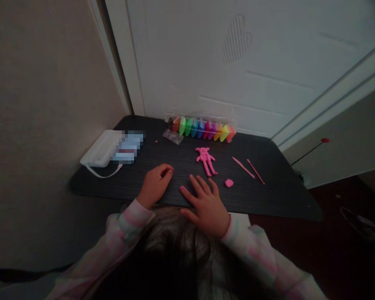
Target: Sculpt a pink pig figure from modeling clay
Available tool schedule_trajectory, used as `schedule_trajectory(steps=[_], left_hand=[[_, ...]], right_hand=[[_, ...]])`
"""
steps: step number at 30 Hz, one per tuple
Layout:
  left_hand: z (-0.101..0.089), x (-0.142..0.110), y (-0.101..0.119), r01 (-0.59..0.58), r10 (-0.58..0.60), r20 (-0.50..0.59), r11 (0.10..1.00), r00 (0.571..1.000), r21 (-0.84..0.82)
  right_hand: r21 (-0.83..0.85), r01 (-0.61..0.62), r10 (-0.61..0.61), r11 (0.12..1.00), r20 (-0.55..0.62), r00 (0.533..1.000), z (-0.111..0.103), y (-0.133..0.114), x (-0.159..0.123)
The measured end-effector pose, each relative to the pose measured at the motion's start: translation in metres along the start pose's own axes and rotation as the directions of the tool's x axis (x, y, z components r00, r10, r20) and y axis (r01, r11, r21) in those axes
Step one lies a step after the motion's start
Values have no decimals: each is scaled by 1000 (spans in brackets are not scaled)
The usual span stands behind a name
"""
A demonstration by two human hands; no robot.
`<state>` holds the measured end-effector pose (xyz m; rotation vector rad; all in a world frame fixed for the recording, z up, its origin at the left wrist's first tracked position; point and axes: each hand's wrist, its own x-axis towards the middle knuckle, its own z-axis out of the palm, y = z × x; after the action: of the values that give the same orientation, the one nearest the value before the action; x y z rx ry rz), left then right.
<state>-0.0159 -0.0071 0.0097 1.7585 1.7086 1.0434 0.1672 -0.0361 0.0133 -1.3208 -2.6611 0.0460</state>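
My left hand point(156, 183) rests at the near edge of the dark table, its fingers curled together in a pinch. Whatever they hold, if anything, is too small to make out. To its right, my right hand point(206, 204) is spread with the palm down over the tabletop, holding nothing; a speck of pink shows at one fingertip. Just beyond that hand lies a pink clay figure point(204, 156) with ears, arms and two long legs. A small lump of pink clay point(228, 183) sits to the right of its feet.
Two pink modelling tools point(243, 167) lie at the right. Along the back stands a clear tray of colourful clay packs point(201, 128), with a crumpled clear wrapper point(173, 136) before it. A white case with a strap point(100, 150) is at the left. The table point(278, 196) abuts a white door.
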Motion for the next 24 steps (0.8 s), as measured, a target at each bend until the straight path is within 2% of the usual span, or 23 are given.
schedule_trajectory(steps=[2, 5, 9, 13, 17, 21, 24], left_hand=[[0, 0, 0, 2, -2, -9, 1000, 1000, -4], [0, 0, 0, 5, -5, -13, 1000, 1000, -4], [0, 0, 0, -2, 2, -3, 1000, 1000, -6], [0, 0, 0, -4, 3, -8, 1000, 1000, -2], [0, 0, 0, -2, 2, -3, 1000, 1000, -7], [0, 0, 0, -1, 1, -9, 1000, 1000, -2], [0, 0, 0, 2, -2, 1, 1000, 1000, 0]], right_hand=[[5, 2, -2, 1000, 1, 1000, 0, -1, 1], [-23, -87, 86, 996, -35, 996, 0, -1, 2], [-26, -15, 15, 1000, -11, 1000, 1, -2, 2], [-53, -116, 114, 992, -47, 992, 2, -1, 0], [-58, -14, 14, 998, -6, 1000, 1, -2, -1], [-69, -107, 104, 992, -53, 993, 2, -1, 0], [-53, -37, 36, 998, -24, 999, 2, -1, 0]])
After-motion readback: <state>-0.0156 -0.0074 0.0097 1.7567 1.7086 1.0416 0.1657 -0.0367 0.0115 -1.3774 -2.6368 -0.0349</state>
